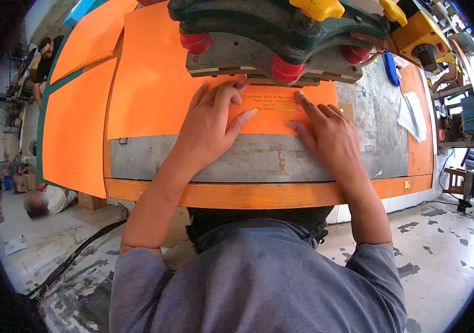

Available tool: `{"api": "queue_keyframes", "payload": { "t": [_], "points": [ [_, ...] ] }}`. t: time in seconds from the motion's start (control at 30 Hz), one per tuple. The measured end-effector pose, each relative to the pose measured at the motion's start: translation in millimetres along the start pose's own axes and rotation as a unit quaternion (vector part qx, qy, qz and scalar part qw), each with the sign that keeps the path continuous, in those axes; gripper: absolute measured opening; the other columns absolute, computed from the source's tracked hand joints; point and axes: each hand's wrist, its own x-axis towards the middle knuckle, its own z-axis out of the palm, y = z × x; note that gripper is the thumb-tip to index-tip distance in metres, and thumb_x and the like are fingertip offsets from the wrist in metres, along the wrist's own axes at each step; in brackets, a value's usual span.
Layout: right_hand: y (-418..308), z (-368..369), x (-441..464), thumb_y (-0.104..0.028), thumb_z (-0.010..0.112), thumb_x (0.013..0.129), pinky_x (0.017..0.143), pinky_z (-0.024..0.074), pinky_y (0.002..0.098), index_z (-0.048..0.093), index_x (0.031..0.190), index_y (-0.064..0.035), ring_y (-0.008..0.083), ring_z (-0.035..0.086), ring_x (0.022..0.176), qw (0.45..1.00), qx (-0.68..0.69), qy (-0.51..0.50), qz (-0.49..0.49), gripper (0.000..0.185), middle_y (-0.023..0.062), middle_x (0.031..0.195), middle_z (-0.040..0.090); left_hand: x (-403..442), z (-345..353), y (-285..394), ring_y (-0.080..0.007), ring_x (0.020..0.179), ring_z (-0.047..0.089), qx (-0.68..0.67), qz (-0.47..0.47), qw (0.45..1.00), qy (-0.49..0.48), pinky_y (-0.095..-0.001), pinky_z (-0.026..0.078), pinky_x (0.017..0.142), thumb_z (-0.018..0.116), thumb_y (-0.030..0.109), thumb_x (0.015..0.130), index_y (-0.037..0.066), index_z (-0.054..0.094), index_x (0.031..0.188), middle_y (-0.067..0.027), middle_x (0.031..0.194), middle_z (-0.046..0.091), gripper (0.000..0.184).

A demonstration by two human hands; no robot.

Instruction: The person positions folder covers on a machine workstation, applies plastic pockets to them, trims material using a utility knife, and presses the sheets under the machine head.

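Observation:
A large orange sheet (156, 94) lies on a grey metal plate (237, 161), its right part reaching beneath a press head (281, 30). Lines of small dark printed text (270, 101) show on the sheet between my hands. Resting on the paper left of the text is my left hand (214, 114), fingers bent forward and thumb apart. My right hand (328, 130) touches the sheet at the right end of the text with its index finger stretched out and thumb spread. Neither hand grips anything. Some fingertips come close to the lower edge of the press head.
More orange sheets (76, 127) are stacked at the left. Red knobs (287, 69) and yellow knobs (317, 8) stick out from the press. A wooden edge (248, 194) runs along the front. White plastic (413, 116) lies at the right. Other people are in the left background.

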Motion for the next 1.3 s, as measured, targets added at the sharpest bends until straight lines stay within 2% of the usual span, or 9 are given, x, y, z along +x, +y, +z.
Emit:
{"api": "queue_keyframes", "payload": {
  "t": [0.03, 0.1, 0.4, 0.73, 0.9, 1.13, 1.3],
  "points": [
    [0, -1, 0, -0.045, 0.076, 0.100, 0.083, 0.0600, 0.0475, 0.069, 0.149, -0.0082, 0.0350, 0.074, 0.092, 1.000, -0.002, 0.001, 0.001, 0.062, 0.0151, 0.094, 0.075, 0, 0, 0, -0.0338, 0.129, 0.068, -0.001, 0.000, 1.000, 0.000, -0.0589, 0.040, 0.123, 0.074, 0.030, 0.106, 0.006, 0.052, 0.127, -0.0092, 0.134, 0.073, 0.039],
    [1, 0, 0, -0.045, 0.076, 0.100, 0.083, 0.0600, 0.0475, 0.069, 0.149, -0.0082, 0.0350, 0.074, 0.092, 1.000, 0.001, 0.000, 0.002, 0.062, 0.0151, 0.094, 0.075, 1, -1, 1, -0.0438, 0.130, 0.065, -0.034, -0.016, 0.999, -0.019, -0.0587, 0.040, 0.123, 0.073, 0.029, 0.106, 0.006, 0.050, 0.116, -0.0189, 0.143, 0.072, 0.033],
    [0, -1, 0, -0.045, 0.077, 0.099, 0.081, 0.0599, 0.0475, 0.069, 0.149, -0.0083, 0.0353, 0.073, 0.091, 1.000, -0.003, 0.001, 0.002, 0.062, 0.0155, 0.093, 0.074, 2, -6, 5, -0.0446, 0.129, 0.065, -0.023, -0.030, 0.999, -0.035, -0.0599, 0.039, 0.123, 0.074, 0.031, 0.106, 0.006, 0.052, 0.116, -0.0193, 0.135, 0.073, 0.035],
    [-1, -4, 0, -0.047, 0.076, 0.100, 0.080, 0.0591, 0.0478, 0.068, 0.150, -0.0081, 0.0356, 0.072, 0.089, 1.000, -0.005, -0.004, 0.001, 0.064, 0.0162, 0.092, 0.073, 3, -4, 5, -0.0448, 0.130, 0.064, -0.016, -0.012, 1.000, -0.016, -0.0604, 0.040, 0.123, 0.075, 0.031, 0.105, 0.006, 0.052, 0.116, -0.0194, 0.138, 0.071, 0.036],
    [1, 0, -1, -0.047, 0.076, 0.100, 0.080, 0.0589, 0.0479, 0.068, 0.150, -0.0075, 0.0360, 0.072, 0.088, 1.000, 0.000, 0.006, -0.003, 0.064, 0.0163, 0.091, 0.072, 2, -7, 7, -0.0427, 0.134, 0.063, -0.005, -0.034, 0.998, -0.045, -0.0614, 0.039, 0.123, 0.076, 0.031, 0.104, 0.006, 0.053, 0.118, -0.0184, 0.143, 0.069, 0.036],
    [-1, -4, 0, -0.046, 0.076, 0.100, 0.081, 0.0587, 0.0481, 0.067, 0.151, -0.0071, 0.0362, 0.072, 0.089, 1.000, 0.003, -0.002, 0.005, 0.064, 0.0172, 0.092, 0.073, 2, -3, 4, -0.0418, 0.132, 0.065, -0.001, -0.028, 1.000, -0.015, -0.0612, 0.040, 0.122, 0.077, 0.033, 0.104, 0.006, 0.054, 0.118, -0.0173, 0.141, 0.071, 0.039],
    [-5, -10, 2, -0.045, 0.075, 0.102, 0.082, 0.0584, 0.0485, 0.067, 0.151, -0.0076, 0.0364, 0.073, 0.090, 1.000, 0.012, -0.021, 0.018, 0.062, 0.0172, 0.092, 0.073, 2, -9, 8, -0.0403, 0.125, 0.067, 0.008, -0.044, 0.998, -0.034, -0.0607, 0.042, 0.121, 0.077, 0.036, 0.104, 0.005, 0.054, 0.122, -0.0142, 0.122, 0.072, 0.042]
  ]
}}
